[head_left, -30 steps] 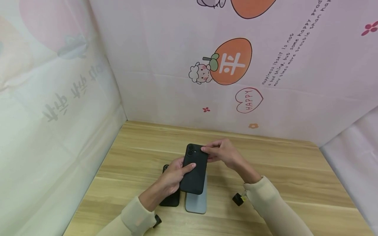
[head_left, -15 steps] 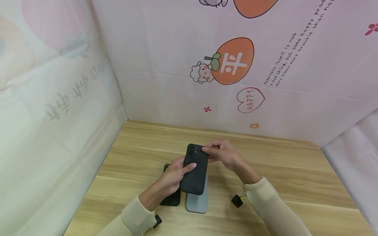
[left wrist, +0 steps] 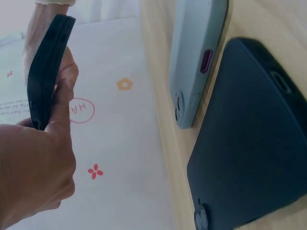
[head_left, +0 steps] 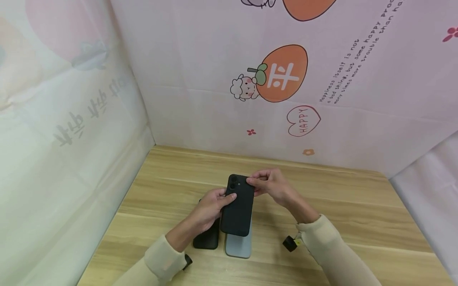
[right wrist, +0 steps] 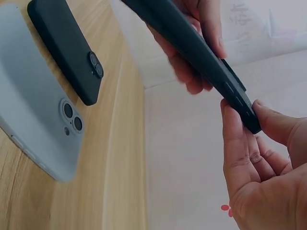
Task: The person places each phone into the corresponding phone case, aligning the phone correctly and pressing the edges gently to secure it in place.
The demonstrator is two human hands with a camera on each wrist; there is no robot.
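Note:
A black phone (head_left: 238, 212), its camera side facing up, is held above the table between both hands. My left hand (head_left: 211, 208) grips its left edge, thumb across the back and the other fingers underneath, mostly hidden. At the top right corner, my right hand (head_left: 270, 184) pinches the phone between thumb and fingers; the right wrist view shows this corner (right wrist: 247, 112) edge-on. Below lie a pale blue-grey phone (head_left: 238, 247) and a second black phone (head_left: 208, 238), side by side with a narrow gap, backs up. The held phone and left hand partly cover them in the head view.
The wooden table (head_left: 322, 206) extends around the phones. Its far edge meets a printed cloth wall (head_left: 214, 119), and another cloth (head_left: 71, 167) hangs at the left. A small black wrist camera (head_left: 290, 243) sticks out by the right sleeve.
My left thumb has slid slightly up the back of the held phone, and the left hand has shifted a little outward. The phone has moved slightly to the right; the right hand keeps its pinch.

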